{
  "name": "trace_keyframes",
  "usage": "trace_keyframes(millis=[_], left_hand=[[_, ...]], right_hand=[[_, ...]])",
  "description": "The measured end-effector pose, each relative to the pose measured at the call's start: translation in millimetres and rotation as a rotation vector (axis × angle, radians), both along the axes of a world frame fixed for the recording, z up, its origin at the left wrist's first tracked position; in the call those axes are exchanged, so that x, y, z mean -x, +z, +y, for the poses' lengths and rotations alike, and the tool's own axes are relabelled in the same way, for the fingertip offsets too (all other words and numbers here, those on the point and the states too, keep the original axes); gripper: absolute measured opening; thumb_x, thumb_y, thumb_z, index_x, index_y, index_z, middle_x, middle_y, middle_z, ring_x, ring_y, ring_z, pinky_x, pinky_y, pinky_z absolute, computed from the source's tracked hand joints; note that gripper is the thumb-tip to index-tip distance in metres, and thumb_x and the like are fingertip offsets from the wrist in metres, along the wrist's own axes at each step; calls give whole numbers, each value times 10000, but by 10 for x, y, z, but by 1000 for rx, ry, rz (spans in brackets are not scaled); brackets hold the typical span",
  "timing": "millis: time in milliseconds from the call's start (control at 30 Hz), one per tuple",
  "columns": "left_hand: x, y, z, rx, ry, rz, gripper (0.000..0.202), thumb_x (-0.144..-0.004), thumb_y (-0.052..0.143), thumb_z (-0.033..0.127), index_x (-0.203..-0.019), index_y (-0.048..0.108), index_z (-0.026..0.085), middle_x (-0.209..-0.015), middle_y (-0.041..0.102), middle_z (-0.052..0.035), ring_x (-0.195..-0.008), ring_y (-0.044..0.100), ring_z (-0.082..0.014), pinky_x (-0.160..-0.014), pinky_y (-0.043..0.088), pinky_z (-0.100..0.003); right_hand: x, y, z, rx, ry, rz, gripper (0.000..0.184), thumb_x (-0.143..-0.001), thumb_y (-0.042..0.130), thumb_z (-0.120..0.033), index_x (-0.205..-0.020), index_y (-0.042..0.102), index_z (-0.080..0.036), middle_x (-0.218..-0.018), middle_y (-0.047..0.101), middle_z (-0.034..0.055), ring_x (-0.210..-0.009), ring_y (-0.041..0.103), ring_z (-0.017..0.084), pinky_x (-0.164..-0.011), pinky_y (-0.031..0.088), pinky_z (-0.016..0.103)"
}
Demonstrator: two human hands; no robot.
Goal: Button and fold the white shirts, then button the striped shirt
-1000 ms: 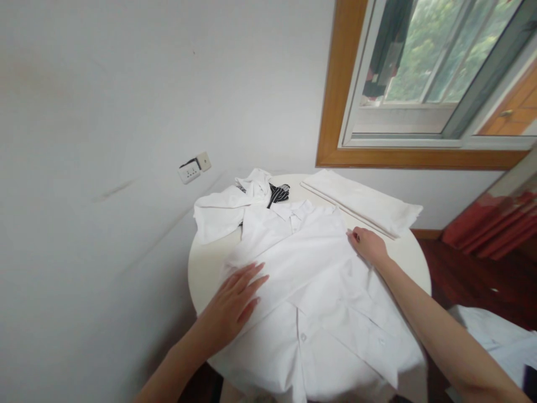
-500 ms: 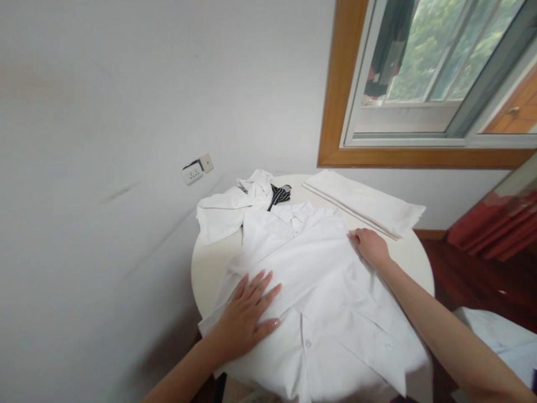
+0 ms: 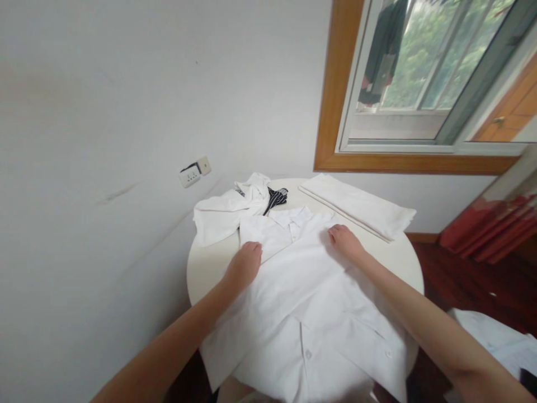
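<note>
A white button-up shirt [image 3: 289,291] lies spread over a round cream table [image 3: 205,274], collar toward the wall, its lower part hanging over the near edge. A sleeve is laid slantwise across the front. My left hand [image 3: 246,262] is closed, fingers curled on the shirt's left side below the shoulder. Near the right shoulder my right hand [image 3: 344,242] has its fingers bent down onto the cloth, closed as well. Fingertips of both hands are partly hidden, so the exact folds they grip do not show.
At the table's back left lies a crumpled white garment [image 3: 222,215] with a black-and-white striped cloth [image 3: 277,198] beside it. A folded white cloth [image 3: 358,206] rests at the back right. White fabric [image 3: 490,336] sits lower right, near a red curtain [image 3: 490,229]. A wall stands behind.
My left hand has gone from lying flat and spread on the shirt to closed, farther up its left side. My right hand has shifted slightly left and inward from the shoulder edge.
</note>
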State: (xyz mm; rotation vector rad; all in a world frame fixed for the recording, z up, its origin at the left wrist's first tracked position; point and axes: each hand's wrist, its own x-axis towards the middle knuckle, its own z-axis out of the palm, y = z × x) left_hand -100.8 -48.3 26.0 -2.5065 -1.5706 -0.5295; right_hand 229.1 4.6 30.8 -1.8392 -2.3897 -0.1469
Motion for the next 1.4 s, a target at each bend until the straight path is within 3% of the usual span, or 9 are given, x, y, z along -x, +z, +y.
trace_keyframes(millis=[133, 267, 500, 633, 767, 933, 1067, 1200, 1400], left_hand=[[139, -285, 110, -53, 50, 2, 354, -906, 366, 193, -1186, 564, 108, -1239, 597, -170, -1199, 531, -253, -1050, 414, -444], [290, -358, 108, -61, 40, 14, 440, -920, 388, 309, -1296, 505, 113, -1385, 495, -186, -1319, 427, -280, -1085, 357, -483], [361, -323, 74, -27, 49, 30, 477, -923, 387, 424, -1338, 482, 209, -1448, 438, -138, -1350, 389, -282, -1107, 284, -518], [388, -231, 130, -92, 22, -7, 462, -929, 386, 397, -1290, 503, 135, -1390, 487, -176, -1317, 422, -276, -1090, 332, -464], [502, -21, 321, -81, 284, -12, 371, -940, 324, 270, -1171, 562, 102, -1154, 624, -167, -1130, 554, -242, -998, 417, -379], [584, 135, 515, 198, 528, 72, 382, -949, 310, 314, -933, 646, 133, -943, 686, -130, -928, 633, -227, -822, 466, -312], [536, 142, 606, 259, 538, 12, 354, -937, 361, 363, -942, 652, 161, -963, 704, -103, -931, 641, -223, -775, 455, -289], [484, 157, 679, 222, 521, -73, 283, -914, 420, 378, -921, 641, 202, -961, 712, -60, -904, 645, -202, -730, 443, -264], [468, 125, 754, 191, 481, -152, 238, -886, 498, 376, -878, 622, 174, -894, 705, -71, -866, 639, -198, -743, 434, -262]], right_hand=[[99, -280, -4, -34, 10, 51, 416, -974, 358, -334, -1220, 580, -82, -1307, 550, 190, -1238, 472, 248, -1048, 327, 338], [42, -473, -115, -78, -2, 29, 643, -957, 305, -545, -1419, 399, -109, -1486, 357, 190, -1400, 270, 284, -1121, 218, 450], [-28, -501, -276, -60, 18, 22, 696, -948, 257, -592, -1446, 371, -118, -1523, 276, 191, -1426, 206, 282, -1141, 177, 457], [-30, -498, -317, -60, 10, 35, 677, -948, 283, -580, -1439, 390, -126, -1512, 304, 188, -1415, 241, 285, -1138, 192, 457], [-29, -506, -320, -87, 11, 36, 691, -946, 274, -590, -1420, 422, -110, -1496, 336, 194, -1404, 268, 294, -1133, 209, 458], [-26, -515, -324, -109, 10, 37, 688, -949, 249, -588, -1413, 432, -114, -1492, 347, 186, -1401, 279, 286, -1129, 213, 460], [-26, -502, -324, -91, 4, 49, 681, -946, 261, -587, -1415, 431, -123, -1492, 350, 182, -1395, 291, 285, -1129, 212, 455], [-27, -457, -322, -73, 15, 80, 655, -942, 292, -581, -1393, 459, -137, -1481, 377, 169, -1389, 300, 281, -1126, 224, 455], [44, -290, -278, -52, 64, 122, 557, -932, 373, -545, -1321, 527, -176, -1452, 428, 138, -1375, 308, 292, -1103, 247, 498]])
